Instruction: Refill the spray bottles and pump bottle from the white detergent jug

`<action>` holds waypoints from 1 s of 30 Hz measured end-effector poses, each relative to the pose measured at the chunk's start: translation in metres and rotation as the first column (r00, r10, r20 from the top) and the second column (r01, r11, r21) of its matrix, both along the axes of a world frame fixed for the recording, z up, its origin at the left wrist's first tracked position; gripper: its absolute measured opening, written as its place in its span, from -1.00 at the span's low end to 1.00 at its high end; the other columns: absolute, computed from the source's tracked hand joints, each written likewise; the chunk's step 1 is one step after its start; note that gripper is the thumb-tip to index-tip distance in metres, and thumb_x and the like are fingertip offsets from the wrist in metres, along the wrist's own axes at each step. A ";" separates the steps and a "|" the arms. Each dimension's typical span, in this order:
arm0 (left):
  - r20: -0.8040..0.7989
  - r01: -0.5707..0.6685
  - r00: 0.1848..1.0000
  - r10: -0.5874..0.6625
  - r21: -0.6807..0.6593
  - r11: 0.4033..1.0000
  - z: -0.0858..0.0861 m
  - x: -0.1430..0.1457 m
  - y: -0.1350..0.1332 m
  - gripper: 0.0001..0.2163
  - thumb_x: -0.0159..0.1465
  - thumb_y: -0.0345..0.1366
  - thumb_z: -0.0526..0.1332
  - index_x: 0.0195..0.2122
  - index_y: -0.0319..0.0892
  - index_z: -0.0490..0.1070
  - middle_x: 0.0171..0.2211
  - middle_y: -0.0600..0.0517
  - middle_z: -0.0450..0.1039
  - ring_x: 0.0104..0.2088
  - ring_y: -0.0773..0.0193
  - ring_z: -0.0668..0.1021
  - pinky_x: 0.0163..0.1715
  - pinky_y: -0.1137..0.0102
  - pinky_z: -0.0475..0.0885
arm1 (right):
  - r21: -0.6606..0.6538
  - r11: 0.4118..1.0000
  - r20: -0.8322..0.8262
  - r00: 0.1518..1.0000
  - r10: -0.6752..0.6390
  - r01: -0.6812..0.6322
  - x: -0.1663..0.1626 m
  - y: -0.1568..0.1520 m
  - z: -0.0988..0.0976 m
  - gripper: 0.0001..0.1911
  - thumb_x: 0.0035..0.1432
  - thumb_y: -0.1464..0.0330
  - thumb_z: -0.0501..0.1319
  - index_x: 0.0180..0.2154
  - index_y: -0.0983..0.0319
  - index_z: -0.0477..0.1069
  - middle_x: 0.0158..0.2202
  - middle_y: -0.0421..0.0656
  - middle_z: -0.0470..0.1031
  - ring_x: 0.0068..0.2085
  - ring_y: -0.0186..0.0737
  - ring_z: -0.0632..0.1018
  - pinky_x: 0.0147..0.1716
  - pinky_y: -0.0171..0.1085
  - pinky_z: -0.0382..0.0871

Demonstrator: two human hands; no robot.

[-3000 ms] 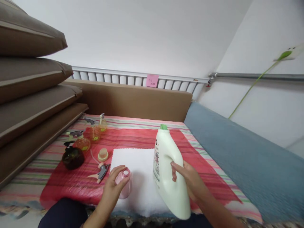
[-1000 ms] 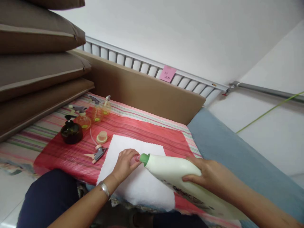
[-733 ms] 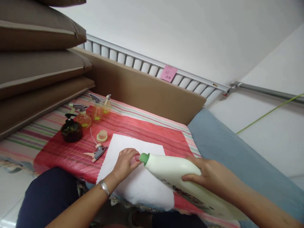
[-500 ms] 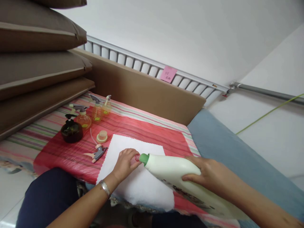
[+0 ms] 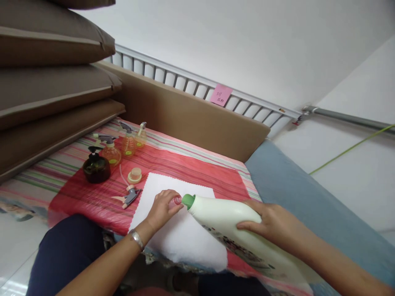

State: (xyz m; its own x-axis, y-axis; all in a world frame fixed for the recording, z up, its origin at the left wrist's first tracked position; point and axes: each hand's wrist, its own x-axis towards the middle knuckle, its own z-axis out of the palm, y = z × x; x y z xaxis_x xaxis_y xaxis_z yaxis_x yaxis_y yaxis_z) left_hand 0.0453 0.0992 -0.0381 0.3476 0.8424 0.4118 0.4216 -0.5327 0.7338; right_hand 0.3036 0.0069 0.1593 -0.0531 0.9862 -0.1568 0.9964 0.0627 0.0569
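Observation:
My left hand [image 5: 163, 207], with a silver bracelet at the wrist, is closed around a pink see-through bottle [image 5: 175, 201]. Only the bottle's round mouth and neck show; fingers hide the rest. Across from it, my right hand [image 5: 262, 224] grips a large pale green detergent bottle [image 5: 222, 216] by its upper side. That bottle is tipped left, its green spout [image 5: 188, 200] right beside the pink mouth with a slight gap. No liquid can be made out between them. Beneath both hands lies a white cloth [image 5: 185, 242] with scalloped edges.
Left of the cloth are a grey spray trigger [image 5: 131, 195] with its tube and a pale cap [image 5: 135, 175]. Beyond stand a dark pump bottle [image 5: 96, 167] and several clear spray bottles [image 5: 111, 154]. Brown cushions [image 5: 55, 86] are stacked at left; a brown board [image 5: 185, 115] stands behind.
The pink bottle's mouth has come away slightly from the green spout and shows more clearly. The detergent bottle stays tipped in my right hand. The whole view has shifted a little.

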 end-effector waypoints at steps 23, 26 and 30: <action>0.014 -0.010 1.000 0.011 -0.016 1.000 -0.002 -0.003 0.001 -0.79 0.18 -0.15 0.22 -0.20 -0.09 0.40 -0.18 -0.01 0.47 -0.16 0.14 0.45 -0.11 0.22 0.31 | 0.021 0.999 0.026 0.999 0.033 -0.034 -0.012 0.003 0.016 -0.60 0.04 -0.01 0.19 -0.15 0.04 0.45 -0.31 -0.18 0.59 -0.31 -0.03 0.57 -0.41 -0.22 0.37; 0.017 -0.012 1.000 0.012 -0.013 1.000 -0.002 -0.003 0.001 -0.79 0.17 -0.15 0.23 -0.21 -0.09 0.40 -0.19 0.00 0.47 -0.17 0.14 0.46 -0.13 0.24 0.32 | 0.030 0.998 0.045 0.998 0.052 -0.053 -0.015 0.004 0.017 -0.61 0.04 0.01 0.19 -0.16 0.07 0.46 -0.35 -0.15 0.59 -0.35 -0.02 0.57 -0.45 -0.23 0.36; 0.020 -0.018 1.000 0.018 -0.007 1.000 -0.002 -0.002 0.001 -0.80 0.17 -0.14 0.22 -0.22 -0.08 0.41 -0.21 0.00 0.48 -0.17 0.15 0.47 -0.14 0.26 0.33 | 0.023 0.998 0.081 0.995 0.062 -0.064 -0.017 0.005 0.016 -0.62 0.04 0.02 0.20 -0.17 0.08 0.47 -0.35 -0.14 0.59 -0.35 -0.01 0.58 -0.45 -0.23 0.35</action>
